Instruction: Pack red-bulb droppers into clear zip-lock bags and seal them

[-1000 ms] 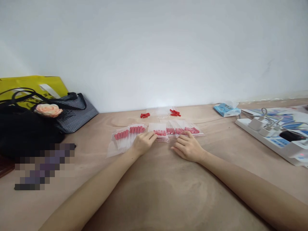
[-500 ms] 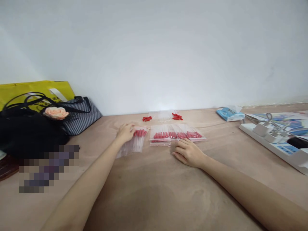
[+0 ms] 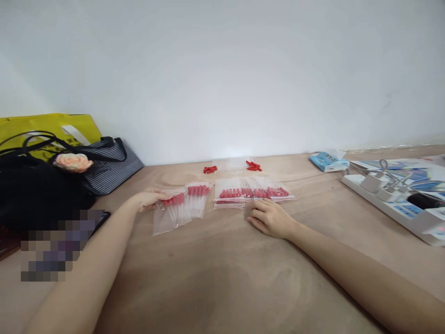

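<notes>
My left hand (image 3: 150, 199) has its fingers closed on the upper left part of a clear bag (image 3: 169, 215) with several red-topped pieces in it. Overlapping it on the right lies another clear bag with red-topped pieces (image 3: 197, 199). My right hand (image 3: 269, 219) rests on the table with loosely curled, slightly parted fingers, its fingertips at the lower edge of a row of clear bags with red pieces (image 3: 255, 190). It seems to hold nothing. Farther back are two small piles of red pieces (image 3: 210, 170) (image 3: 253, 165), with a clear bag (image 3: 236, 164) between them.
On the left are a yellow bag (image 3: 78, 125), a striped bag (image 3: 111, 171), a black bag (image 3: 38, 195) with a flower and a partly pixelated dark object. A blue tissue pack (image 3: 328, 161), a white power strip (image 3: 389, 206) and printed papers (image 3: 399, 169) lie right.
My left hand has moved left, and the left bag is now spread farther out from its neighbour. My right hand stays in place on the table. The view has shifted slightly.
</notes>
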Available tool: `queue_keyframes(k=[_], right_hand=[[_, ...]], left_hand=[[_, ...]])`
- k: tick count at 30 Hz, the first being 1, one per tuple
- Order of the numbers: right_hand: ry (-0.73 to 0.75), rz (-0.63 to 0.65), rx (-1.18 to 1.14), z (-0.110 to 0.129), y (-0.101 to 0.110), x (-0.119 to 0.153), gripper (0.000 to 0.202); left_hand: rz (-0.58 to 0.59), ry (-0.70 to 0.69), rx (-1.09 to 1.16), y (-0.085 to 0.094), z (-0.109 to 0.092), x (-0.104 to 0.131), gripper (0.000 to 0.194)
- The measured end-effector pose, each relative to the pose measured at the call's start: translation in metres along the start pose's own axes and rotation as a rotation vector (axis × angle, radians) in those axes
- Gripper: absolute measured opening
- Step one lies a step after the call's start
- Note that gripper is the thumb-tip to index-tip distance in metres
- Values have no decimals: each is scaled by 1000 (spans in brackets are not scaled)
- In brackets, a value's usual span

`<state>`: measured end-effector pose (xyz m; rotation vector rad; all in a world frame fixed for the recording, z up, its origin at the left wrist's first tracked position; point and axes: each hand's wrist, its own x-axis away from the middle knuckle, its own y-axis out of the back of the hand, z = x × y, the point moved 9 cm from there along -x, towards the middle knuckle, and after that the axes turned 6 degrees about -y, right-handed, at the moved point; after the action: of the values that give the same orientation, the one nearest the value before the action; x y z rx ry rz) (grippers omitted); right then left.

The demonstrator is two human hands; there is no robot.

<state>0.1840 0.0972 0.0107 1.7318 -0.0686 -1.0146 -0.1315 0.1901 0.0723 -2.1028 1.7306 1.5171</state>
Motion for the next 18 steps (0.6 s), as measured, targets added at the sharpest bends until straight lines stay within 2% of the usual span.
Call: queue_keyframes(k=[3,5,8,10,12,14,15,18], right_hand=[[-2,-13,14,0,1,0,26],[-18,-32,29,0,2,-1,24],[-64,-64,55,-4,5,-1,20],[-91,-79,72,-6,7,-1,18],[-107,-85,86,-8,8,-1,18],[-119,-96,99,-9,9,0,18],[-123,-106,108,-10,11,0,18],[-138,-135,145,-11,13,1,19]], left_hand=[[169,77,57,1,-9,4,51],[183,101,78,8,-19,3,52],[54,64,91,17,-46,-7,49],[-53,-10,108,11,-72,-13,43],[-117,-102,129,-10,-99,-17,38],[-145,-218,149,-40,-124,-14,32],[-155,-371,134,-56,-142,-9,29],[-82,-523,131,-106,-161,9,26]])
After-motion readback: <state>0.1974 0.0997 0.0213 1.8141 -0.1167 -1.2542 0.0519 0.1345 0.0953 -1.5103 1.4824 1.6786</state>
